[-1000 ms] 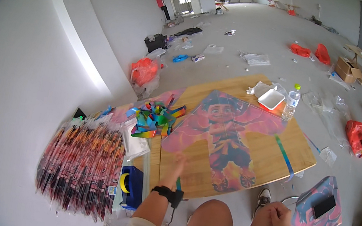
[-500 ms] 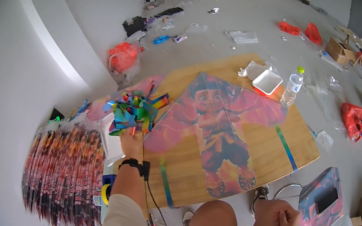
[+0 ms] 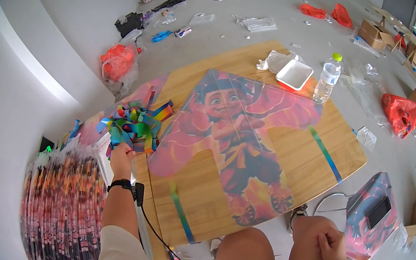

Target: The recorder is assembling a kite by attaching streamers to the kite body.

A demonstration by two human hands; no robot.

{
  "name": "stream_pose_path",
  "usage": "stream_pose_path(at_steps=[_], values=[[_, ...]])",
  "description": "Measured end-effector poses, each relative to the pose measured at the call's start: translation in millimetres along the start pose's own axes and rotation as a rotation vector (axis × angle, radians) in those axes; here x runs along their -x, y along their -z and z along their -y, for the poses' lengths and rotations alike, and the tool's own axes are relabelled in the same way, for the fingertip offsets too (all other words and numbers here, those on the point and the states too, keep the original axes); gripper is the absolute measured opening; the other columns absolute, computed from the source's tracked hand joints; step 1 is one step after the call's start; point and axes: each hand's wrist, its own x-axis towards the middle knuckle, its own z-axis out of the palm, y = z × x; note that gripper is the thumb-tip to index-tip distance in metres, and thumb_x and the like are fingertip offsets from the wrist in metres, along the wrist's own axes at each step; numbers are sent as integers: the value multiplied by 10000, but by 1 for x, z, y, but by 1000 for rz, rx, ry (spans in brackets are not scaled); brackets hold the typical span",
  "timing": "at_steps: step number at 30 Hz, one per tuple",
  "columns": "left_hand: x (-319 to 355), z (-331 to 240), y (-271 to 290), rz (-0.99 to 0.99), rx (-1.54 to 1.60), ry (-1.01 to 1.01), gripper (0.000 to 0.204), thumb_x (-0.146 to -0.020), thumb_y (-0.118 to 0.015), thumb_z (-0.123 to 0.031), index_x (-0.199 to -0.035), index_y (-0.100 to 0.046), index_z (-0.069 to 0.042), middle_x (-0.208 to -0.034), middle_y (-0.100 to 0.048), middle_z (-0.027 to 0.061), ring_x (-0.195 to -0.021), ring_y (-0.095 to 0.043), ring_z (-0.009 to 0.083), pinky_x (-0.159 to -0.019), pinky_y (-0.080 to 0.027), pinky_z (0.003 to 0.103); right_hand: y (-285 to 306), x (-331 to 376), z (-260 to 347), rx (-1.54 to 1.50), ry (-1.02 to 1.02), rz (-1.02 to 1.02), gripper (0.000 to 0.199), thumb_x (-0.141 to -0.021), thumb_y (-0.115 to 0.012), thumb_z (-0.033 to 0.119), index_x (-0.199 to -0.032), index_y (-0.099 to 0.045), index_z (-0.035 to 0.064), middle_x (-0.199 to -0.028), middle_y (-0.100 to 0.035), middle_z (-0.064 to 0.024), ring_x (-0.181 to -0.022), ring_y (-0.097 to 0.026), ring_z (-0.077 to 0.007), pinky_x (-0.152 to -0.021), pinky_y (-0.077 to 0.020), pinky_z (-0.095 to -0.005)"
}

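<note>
Seen from the head camera, a seated person stretches the left arm forward along the left edge of a low wooden table (image 3: 324, 134), a black band on the wrist with a thin cable trailing back toward the body. The left hand (image 3: 122, 153) reaches into a heap of rainbow-coloured ribbon tails (image 3: 134, 123) at the table's left corner; its fingers are buried in the strips, so whether they grip any cannot be told. The right hand (image 3: 331, 247), also banded in black at the wrist, rests on the right knee with fingers loosely curled and nothing in it. One large kite (image 3: 235, 135) printed with a cartoon figure in pink and red lies flat across the middle of the table, just beside the ribbon heap, with two rainbow strips running out from under it toward the near and right edges. At the far end stand one clear plastic bottle (image 3: 328, 78) with a green cap and one white foam tray (image 3: 294, 74), near each other. One stack of packaged kites (image 3: 63, 210) lies on the floor at the person's left, blurred. Three red plastic bags show on the floor, well apart.
</note>
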Motion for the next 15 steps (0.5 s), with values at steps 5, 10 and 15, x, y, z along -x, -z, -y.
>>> stream_pose_path(at_steps=[5, 10, 15], values=[[-12, 14, 1, -37, 156, 50, 193, -785, -854, -143, -854, -710, -35, -803, -730, 119, -743, -710, 293, -677, -540, 405, -5, 0, 9, 17, 1, 29, 124, -977, -613, 17, -915, -709, -31, -713, -683, -58, -634, -659, -104, -579, -509, -260], [-13, 39, 4, -221, 26, -189, 175, -796, -855, -118, -832, -720, -13, -768, -736, 110, -688, -720, 226, -658, -553, 351, -9, -1, 10, 33, 16, 49, 134, -985, -611, 29, -923, -718, -23, -701, -684, -55, -636, -663, -104, -589, -515, -258], [-10, 32, 9, -109, 423, 182, 165, -846, -829, -124, -888, -739, 8, -762, -725, 97, -635, -692, 166, -578, -536, 314, -9, 3, 9, 37, 4, 41, 132, -985, -621, 41, -924, -720, -20, -701, -687, -59, -632, -665, -103, -592, -519, -262]])
